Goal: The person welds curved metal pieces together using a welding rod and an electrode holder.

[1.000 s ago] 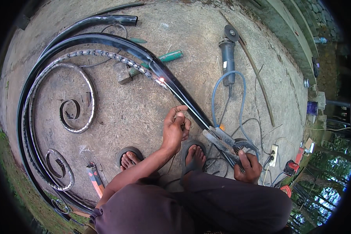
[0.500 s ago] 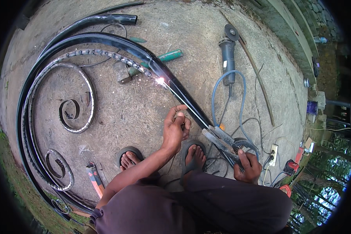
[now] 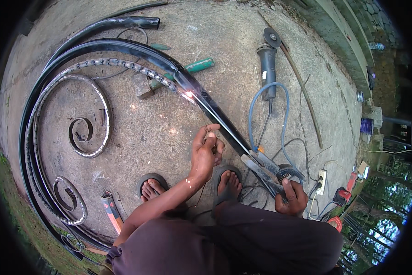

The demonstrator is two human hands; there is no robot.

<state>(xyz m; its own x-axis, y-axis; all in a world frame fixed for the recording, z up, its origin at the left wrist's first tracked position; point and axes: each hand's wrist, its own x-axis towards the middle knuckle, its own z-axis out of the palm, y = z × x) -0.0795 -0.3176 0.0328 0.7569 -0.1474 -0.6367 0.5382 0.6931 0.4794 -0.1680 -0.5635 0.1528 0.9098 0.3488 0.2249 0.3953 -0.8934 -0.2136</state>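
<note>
My right hand (image 3: 292, 198) is wrapped around the handle of an electrode holder (image 3: 266, 170). From its jaws a welding electrode (image 3: 222, 123) reaches up and left to a glowing point where a curved black metal tube (image 3: 194, 85) meets a notched, scroll-shaped metal strip (image 3: 109, 62). Sparks fly around that spot, some over my left forearm. My left hand (image 3: 207, 150) is beside the tube, below the glow, its fingers curled around a thin wire (image 3: 201, 195) that shows above and below the hand. Part of the grip is hidden by the fingers.
A green-handled hammer (image 3: 199, 65) lies behind the weld spot. Right of the tube are an angle grinder (image 3: 267, 64) with a blue cable (image 3: 286, 105), a long rod (image 3: 304, 89) and a power strip (image 3: 321, 182). An electrode packet (image 3: 110, 211) lies near my left foot.
The glow at the electrode tip is smaller, and sparks have scattered left and down toward my left forearm. The electrode holder has shifted slightly right. My left hand stays in place.
</note>
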